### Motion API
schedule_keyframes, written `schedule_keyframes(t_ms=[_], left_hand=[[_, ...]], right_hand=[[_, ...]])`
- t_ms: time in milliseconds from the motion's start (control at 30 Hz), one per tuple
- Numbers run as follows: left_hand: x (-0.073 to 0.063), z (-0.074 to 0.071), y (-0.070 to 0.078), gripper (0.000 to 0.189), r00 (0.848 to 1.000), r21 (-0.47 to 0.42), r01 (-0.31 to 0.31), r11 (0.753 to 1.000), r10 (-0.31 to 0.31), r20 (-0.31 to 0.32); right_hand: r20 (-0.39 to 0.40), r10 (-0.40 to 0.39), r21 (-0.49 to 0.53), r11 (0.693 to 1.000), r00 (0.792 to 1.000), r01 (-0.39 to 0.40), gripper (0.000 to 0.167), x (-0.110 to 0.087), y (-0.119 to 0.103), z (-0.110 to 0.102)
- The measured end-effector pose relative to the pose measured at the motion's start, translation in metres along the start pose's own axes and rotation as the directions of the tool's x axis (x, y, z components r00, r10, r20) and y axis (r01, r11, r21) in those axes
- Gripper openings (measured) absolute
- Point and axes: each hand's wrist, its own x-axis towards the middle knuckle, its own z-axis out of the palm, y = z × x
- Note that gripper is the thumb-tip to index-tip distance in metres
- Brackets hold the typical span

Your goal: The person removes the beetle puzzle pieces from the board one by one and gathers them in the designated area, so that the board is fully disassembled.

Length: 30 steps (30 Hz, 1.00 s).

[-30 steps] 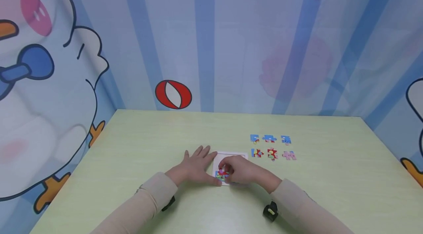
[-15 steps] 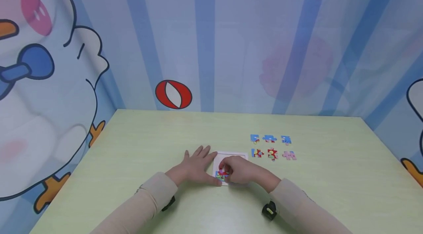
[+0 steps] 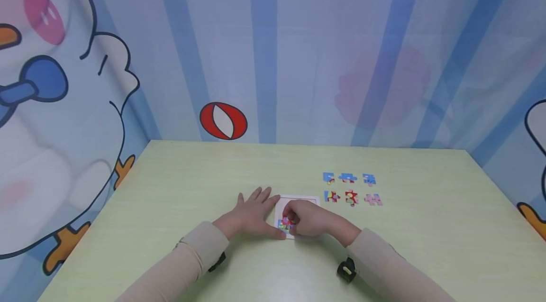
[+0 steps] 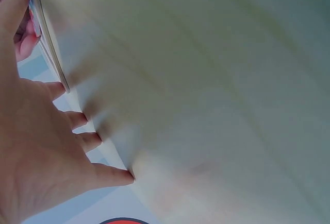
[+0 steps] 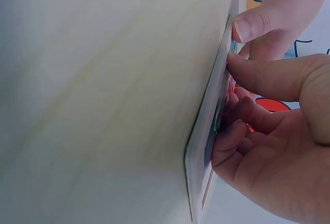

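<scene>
A small white-rimmed puzzle board [image 3: 298, 196] lies flat on the table between my hands. Colourful joined pieces [image 3: 283, 227] fill its near left corner. My left hand [image 3: 253, 215] is spread out on the table at the board's left, thumb and index finger touching its edge; in the left wrist view the fingers of that hand [image 4: 41, 136] look straight and apart. Bent over the board, my right hand [image 3: 311, 219] pinches a red and pink puzzle piece [image 3: 287, 221] at the filled corner. The right hand [image 5: 273, 147] hides much of the board, and its curled fingers partly cover the piece.
Several loose puzzle pieces [image 3: 347, 178] lie in two rows on the table, behind and right of the board. The pale table [image 3: 204, 169] ends at a blue striped cloth backdrop [image 3: 307, 55] with cartoon figures.
The red and pink piece has shifted slightly under my right fingertips and sits closer to its neighbours. Both hands keep nearly the same place; the loose pieces are unmoved.
</scene>
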Motion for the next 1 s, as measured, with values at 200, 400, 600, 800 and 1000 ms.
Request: schedule_keyframes(t_ms=[200,400,600,800,1000], left_hand=[[0.003,0.002,-0.002,0.099,1.000,-0.003,0.004,1.000,-0.004,0.004],[0.003,0.003,-0.002,0.099,1.000,0.000,0.001,1.000,-0.001,0.000],[0.002,0.001,-0.002,0.099,1.000,-0.003,0.003,1.000,-0.003,0.005],[0.000,0.000,0.000,0.099,1.000,-0.001,-0.002,1.000,0.002,0.006],[0.001,-0.001,0.000,0.099,1.000,0.004,-0.002,1.000,0.002,0.005]], right_hand=[[-0.021,-0.007,0.063,0.998,1.000,0.008,0.022,0.002,0.005,0.000],[-0.034,-0.029,0.082,0.996,0.999,0.032,0.024,0.002,0.007,0.000],[-0.044,-0.058,0.090,0.994,0.997,0.062,0.023,0.002,0.010,0.000],[-0.052,-0.075,0.116,0.990,0.996,0.081,0.009,0.001,0.012,-0.001],[-0.063,-0.059,0.152,0.986,0.996,0.068,0.006,0.000,0.012,-0.001]])
